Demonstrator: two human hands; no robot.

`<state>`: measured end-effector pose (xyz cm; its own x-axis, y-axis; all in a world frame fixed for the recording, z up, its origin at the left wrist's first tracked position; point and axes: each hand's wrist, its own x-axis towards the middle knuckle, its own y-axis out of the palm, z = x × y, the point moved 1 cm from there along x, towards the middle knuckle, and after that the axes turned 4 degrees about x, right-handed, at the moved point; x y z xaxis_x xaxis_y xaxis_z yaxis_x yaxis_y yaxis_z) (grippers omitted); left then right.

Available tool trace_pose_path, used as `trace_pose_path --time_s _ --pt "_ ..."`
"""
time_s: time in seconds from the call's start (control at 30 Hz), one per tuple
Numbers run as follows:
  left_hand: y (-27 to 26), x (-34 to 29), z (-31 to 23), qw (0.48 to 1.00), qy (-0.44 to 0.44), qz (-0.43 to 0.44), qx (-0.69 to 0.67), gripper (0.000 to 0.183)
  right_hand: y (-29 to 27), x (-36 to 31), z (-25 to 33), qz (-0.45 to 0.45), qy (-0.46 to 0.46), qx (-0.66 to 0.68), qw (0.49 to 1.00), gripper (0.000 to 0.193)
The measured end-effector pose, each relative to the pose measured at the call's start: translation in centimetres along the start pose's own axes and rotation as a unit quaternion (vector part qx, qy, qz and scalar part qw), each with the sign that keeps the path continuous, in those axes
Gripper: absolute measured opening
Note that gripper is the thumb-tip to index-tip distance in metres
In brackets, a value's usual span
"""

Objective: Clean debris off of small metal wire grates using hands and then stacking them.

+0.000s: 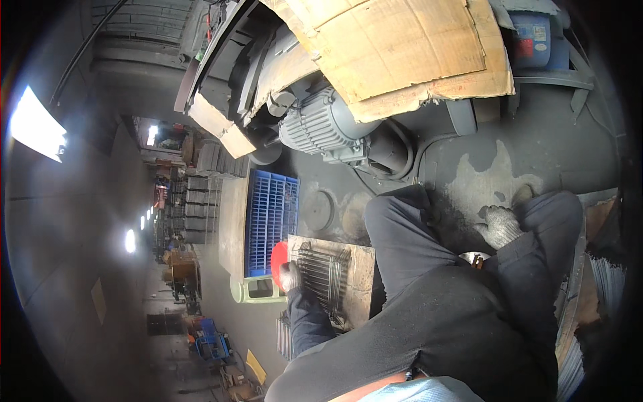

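Observation:
Both my hands wear grey knitted gloves. On the left, my left hand (290, 276) is at the edge of a red round dish-like piece (278, 262); its fingertips are partly hidden, so its grip is unclear. Right beside it, a stack of thin metal wire pieces (320, 276) lies on a wooden board (362, 278). My right hand (502, 228) is by my right knee, its fingers apart, and no held thing shows. A small round metal part (474, 257) is partly visible between my legs, below the right hand.
A blue plastic grid crate (272, 214) and a pale green plastic stool (261, 291) stand at left. Ahead are a grey electric motor (323, 127), a cable (410, 157) and cardboard sheets (408, 50). Bundled metal strips (607, 281) lie at far right.

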<state>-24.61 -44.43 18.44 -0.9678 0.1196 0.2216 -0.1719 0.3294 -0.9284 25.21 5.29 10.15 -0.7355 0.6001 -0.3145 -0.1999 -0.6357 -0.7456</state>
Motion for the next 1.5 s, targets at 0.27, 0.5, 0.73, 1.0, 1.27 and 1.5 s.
trace_pose_path --time_s 0.27,0.5,0.73,1.0,1.27,1.5 --pt "-12.1 -4.0 -17.3 0.984 0.149 -0.017 -0.097 0.021 -2.1 0.6 4.2 0.001 -0.033 0.319 0.947 0.042" --pt "-11.5 -12.0 -36.6 0.863 0.484 0.010 -0.147 0.018 -7.8 0.1 20.9 -0.078 -0.213 0.318 0.921 0.060" --pt "-4.6 -15.5 -43.3 0.844 0.441 -0.158 -0.261 0.071 -7.2 0.4 15.2 -0.147 -0.031 0.598 0.788 0.011" --pt "12.1 -16.9 -44.8 0.632 0.037 0.597 -0.493 0.023 -9.8 0.7 4.7 -0.248 0.089 0.544 0.797 0.019" --pt "14.4 -20.7 -50.5 0.643 0.073 0.577 -0.499 0.026 -11.6 1.2 -3.9 -0.255 0.116 0.555 0.784 0.023" --pt "17.1 -14.8 -44.0 0.679 -0.033 0.559 -0.474 0.028 -6.5 8.0 1.7 -0.211 0.188 0.495 0.822 0.016"
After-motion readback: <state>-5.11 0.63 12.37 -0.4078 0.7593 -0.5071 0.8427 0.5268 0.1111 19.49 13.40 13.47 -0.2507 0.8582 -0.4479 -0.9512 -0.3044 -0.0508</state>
